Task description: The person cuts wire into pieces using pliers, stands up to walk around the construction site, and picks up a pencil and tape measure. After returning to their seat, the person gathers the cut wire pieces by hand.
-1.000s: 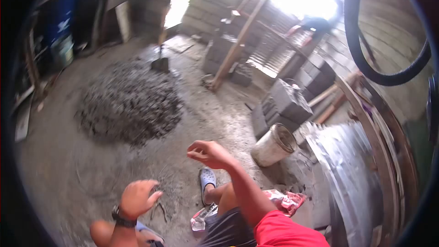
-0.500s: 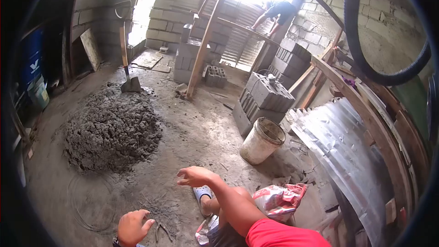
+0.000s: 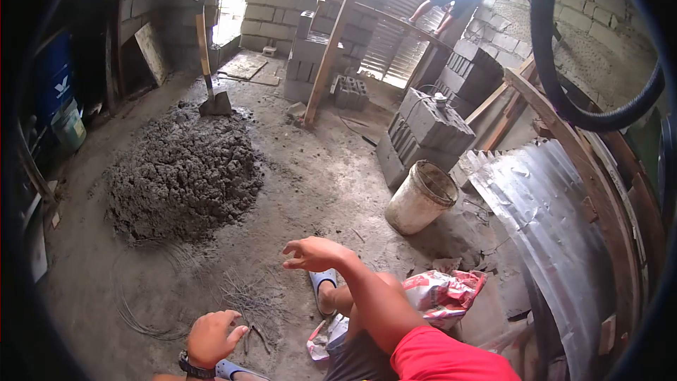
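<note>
My left hand (image 3: 214, 337), a watch on its wrist, hovers low in the view with thumb and fingers apart and nothing in it. Just to its right, a pair of pliers (image 3: 261, 339) lies on the floor, partly hidden by the hand. Cut pieces of wire (image 3: 252, 292) are scattered above the pliers, and a loose coil of thin wire (image 3: 134, 321) lies to their left. My right hand (image 3: 310, 253) is held out in front of my knee, above the floor, its fingers loosely bent and holding nothing.
A mound of wet mortar (image 3: 187, 176) has a shovel (image 3: 204, 49) standing at its far edge. To the right are a bucket (image 3: 422, 197), stacked hollow blocks (image 3: 427, 130), a torn sack (image 3: 444, 295) and metal sheeting (image 3: 543, 219). Another person (image 3: 451, 0) bends at the back.
The view has tipped downward and turned slightly left, so the room appears shifted right and up. Both hands keep nearly the same pose, and neither has taken hold of anything.
</note>
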A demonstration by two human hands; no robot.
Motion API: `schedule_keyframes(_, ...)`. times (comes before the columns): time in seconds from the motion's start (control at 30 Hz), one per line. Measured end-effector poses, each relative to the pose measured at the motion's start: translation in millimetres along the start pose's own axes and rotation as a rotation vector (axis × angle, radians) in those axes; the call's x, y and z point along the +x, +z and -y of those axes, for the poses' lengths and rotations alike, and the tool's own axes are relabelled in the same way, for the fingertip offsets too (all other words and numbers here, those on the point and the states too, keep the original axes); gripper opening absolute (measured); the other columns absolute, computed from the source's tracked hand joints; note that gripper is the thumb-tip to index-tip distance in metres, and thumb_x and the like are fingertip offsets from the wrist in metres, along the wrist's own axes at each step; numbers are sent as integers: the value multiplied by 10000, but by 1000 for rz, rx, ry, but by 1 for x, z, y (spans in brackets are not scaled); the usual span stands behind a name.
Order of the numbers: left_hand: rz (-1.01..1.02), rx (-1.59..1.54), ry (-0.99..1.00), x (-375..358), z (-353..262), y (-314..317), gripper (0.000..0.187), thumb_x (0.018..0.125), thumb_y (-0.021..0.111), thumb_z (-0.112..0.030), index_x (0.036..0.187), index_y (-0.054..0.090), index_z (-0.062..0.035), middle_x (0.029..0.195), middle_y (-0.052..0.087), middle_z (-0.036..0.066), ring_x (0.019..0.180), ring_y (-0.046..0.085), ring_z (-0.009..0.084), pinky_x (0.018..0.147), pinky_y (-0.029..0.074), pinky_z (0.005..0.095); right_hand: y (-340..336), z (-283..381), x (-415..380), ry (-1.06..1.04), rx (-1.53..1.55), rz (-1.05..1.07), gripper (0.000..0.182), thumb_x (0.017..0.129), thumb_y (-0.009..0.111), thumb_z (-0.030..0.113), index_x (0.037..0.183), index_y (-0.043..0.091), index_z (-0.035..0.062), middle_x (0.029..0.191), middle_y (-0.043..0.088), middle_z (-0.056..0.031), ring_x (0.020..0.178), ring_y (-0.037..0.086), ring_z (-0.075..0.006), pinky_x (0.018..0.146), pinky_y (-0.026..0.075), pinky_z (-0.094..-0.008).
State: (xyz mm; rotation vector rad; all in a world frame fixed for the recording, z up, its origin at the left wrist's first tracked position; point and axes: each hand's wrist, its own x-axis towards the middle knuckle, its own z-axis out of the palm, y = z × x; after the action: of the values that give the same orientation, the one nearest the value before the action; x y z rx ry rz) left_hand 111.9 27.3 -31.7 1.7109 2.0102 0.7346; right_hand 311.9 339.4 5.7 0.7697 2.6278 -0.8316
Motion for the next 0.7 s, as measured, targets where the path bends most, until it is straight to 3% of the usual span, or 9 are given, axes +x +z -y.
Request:
schedule_keyframes(0.4, 33, -11, 4, 4, 3, 2, 366, 887, 803, -345, 1112, 751, -62, 925, 776, 133, 861, 760, 300, 765, 582, 416, -1, -11, 0, -19, 6, -4, 656, 998, 648, 569, 1415, 616, 63, 1208, 763, -186, 1143, 711, -385, 971, 557, -447)
schedule_keyframes(0.43, 59, -19, 1, 4, 5, 2, 374, 889, 801, -352, 1118, 751, -60, 912, 776, 137, 851, 760, 306, 762, 584, 418, -3, -8, -4, 15, 62, -9, 656, 962, 685, 552, 1383, 649, 50, 1276, 725, -222, 1197, 682, -401, 1016, 536, -460)
schedule_keyframes(0.53, 57, 2, -7, 7, -3, -4, 379, 901, 788, -373, 1117, 758, -62, 897, 777, 141, 841, 762, 312, 761, 587, 420, -4, -10, -4, 31, 46, -28, 650, 964, 683, 551, 1378, 660, 51, 1332, 701, -217, 1228, 666, -397, 1031, 528, -466)
schedule_keyframes(0.63, 58, 15, -17, 4, -10, -10, 375, 909, 779, -389, 1107, 766, -70, 903, 782, 133, 847, 767, 302, 762, 589, 413, -2, -12, -3, 12, 42, -37, 663, 971, 669, 567, 1389, 648, 52, 1315, 708, -215, 1233, 661, -401, 1031, 527, -467)
schedule_keyframes(0.7, 7, -3, 74, -6, -27, -22, 221, 977, 697, -242, 1098, 726, -59, 955, 758, 168, 874, 737, 337, 792, 577, 441, -1, -10, -6, 11, 44, -30, 670, 971, 666, 575, 1392, 644, 54, 1312, 708, -216, 1231, 661, -402, 1028, 528, -469)
